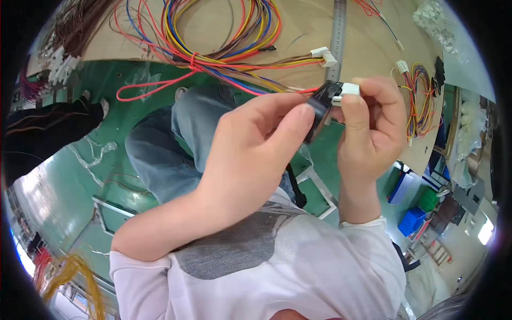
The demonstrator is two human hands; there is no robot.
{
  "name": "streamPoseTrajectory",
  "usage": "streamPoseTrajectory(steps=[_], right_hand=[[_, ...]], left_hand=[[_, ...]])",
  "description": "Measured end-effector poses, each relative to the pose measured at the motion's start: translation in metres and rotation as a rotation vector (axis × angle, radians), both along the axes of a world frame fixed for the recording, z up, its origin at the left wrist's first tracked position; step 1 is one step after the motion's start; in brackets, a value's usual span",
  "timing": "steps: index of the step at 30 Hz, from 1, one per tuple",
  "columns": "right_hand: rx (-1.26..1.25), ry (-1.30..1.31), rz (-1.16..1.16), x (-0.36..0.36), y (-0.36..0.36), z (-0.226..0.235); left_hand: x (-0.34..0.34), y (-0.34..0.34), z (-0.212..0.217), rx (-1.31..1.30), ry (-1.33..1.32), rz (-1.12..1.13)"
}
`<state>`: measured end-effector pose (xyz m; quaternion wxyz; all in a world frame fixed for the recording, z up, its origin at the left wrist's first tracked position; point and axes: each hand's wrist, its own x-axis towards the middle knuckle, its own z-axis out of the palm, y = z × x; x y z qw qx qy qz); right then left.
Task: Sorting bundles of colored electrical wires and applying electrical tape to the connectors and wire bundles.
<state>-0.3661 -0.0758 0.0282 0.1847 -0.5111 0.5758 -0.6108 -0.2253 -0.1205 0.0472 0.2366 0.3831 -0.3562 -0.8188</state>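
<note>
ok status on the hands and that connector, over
Left hand pinching black part. Right hand gripping white connector against it. Coloured wire bundle trailing over the board behind; nothing blocking.

Wiring workshop / assembly floor: bench w/ looped coloured wire bundles & white connectors, steel ruler laid on top, green painted floor, blue bins at right, more wires lower left.
</note>
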Motion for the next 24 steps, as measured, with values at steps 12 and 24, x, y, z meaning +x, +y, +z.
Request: streamPoseTrajectory(steps=[12,24], right_hand=[[0.241,0.473,0.156,-0.014,0.028,0.011],[0.535,-0.594,0.205,0.004,0.028,0.007]], left_hand=[[-0.001,-0.002,-0.026,-0.02,0.048,-0.094],[0.011,-0.02,-0.015,-0.084,-0.039,-0.216]])
